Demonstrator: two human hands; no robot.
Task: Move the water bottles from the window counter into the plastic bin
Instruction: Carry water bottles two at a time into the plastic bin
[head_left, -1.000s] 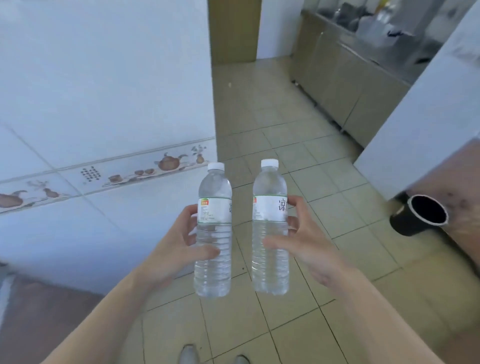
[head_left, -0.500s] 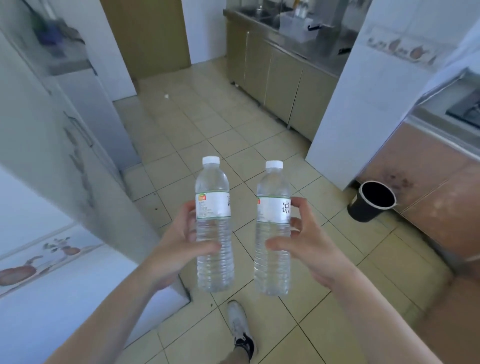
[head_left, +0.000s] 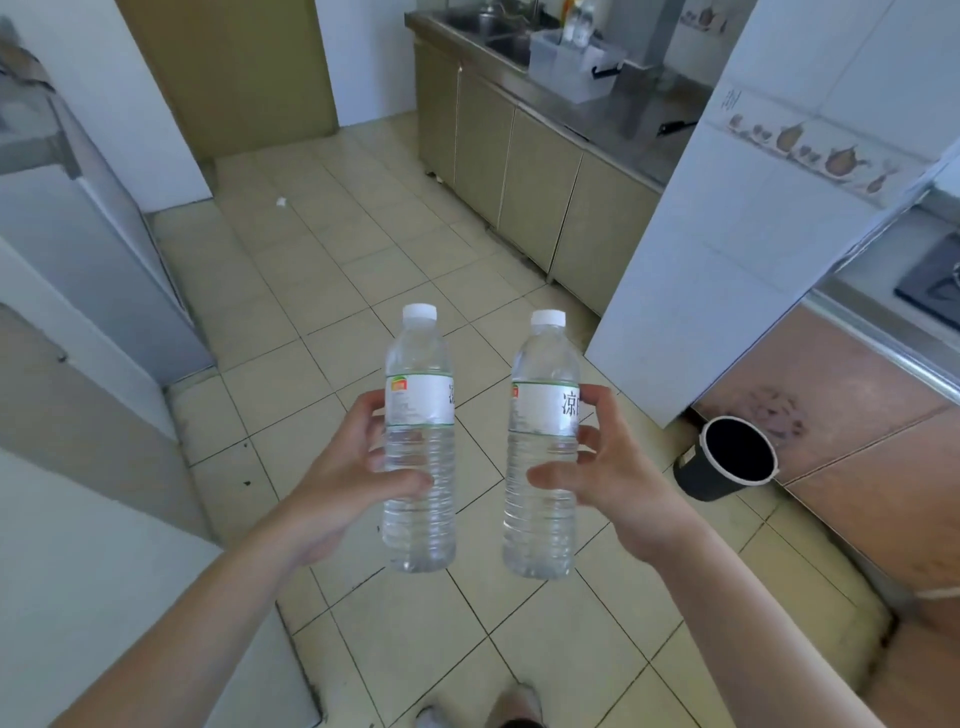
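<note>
Clear water bottles stay upright, one (head_left: 420, 441) gripped in our left hand (head_left: 343, 478), one (head_left: 543, 447) in our right hand (head_left: 605, 467), as we carry them level toward the plastic bin (head_left: 574, 65) on the steel counter (head_left: 644, 135).

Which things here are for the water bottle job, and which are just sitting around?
For the job:
- left bottle, held upright by the left hand
- right bottle, held upright by the right hand
- clear plastic bin on the far counter

Just sitting around:
- black bucket on the floor
- white scrap on the tiles
- sink
</note>
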